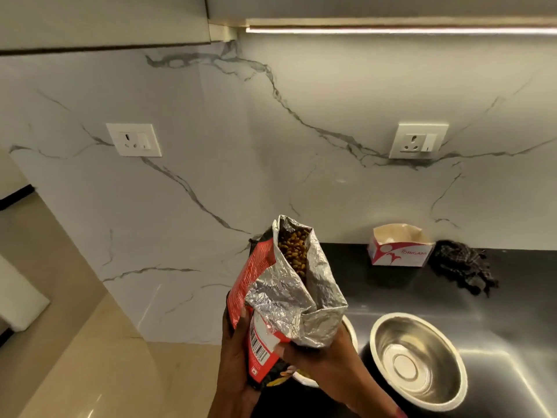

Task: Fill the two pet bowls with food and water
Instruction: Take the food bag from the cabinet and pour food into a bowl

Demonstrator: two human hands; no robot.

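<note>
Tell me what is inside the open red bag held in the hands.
Brown pellets show in the mouth of the bag, against its silver lining. How deep they go is hidden by the bag's walls, the left hand and the right hand.

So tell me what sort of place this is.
Probably a home kitchen: a dark countertop, a marble-look backsplash with a wall socket, and an under-cabinet light strip overhead.
</note>
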